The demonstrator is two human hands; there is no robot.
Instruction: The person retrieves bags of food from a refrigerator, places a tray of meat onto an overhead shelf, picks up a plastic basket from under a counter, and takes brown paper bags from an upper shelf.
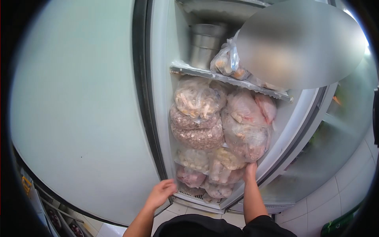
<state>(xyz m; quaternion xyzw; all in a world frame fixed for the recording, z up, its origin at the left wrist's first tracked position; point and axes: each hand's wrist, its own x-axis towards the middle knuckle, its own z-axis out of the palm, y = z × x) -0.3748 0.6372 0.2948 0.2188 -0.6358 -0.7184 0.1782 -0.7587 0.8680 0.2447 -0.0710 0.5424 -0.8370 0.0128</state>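
Note:
An upright freezer stands in front of me, its lower compartment packed with clear plastic bags of frozen meat. My left hand (162, 193) is at the lower left of the opening, fingers loosely apart, holding nothing and close to a bag of pinkish meat (190, 177). My right hand (250, 170) reaches up to the right side of the pile. Its fingers go in beside the lower edge of a large bag of pale meat (248, 138) and are mostly hidden. Left of that sit a bag of chopped pieces (199, 132) and, on top, a bag of pale pieces (199, 98).
A frosted shelf (229, 79) crosses above the pile, bearing a metal pot (204, 45) and more bags (225, 61). The pale freezer door (79, 106) swings out at left, with a glass-fronted door (308, 158) at right. A blurred oval covers the upper right.

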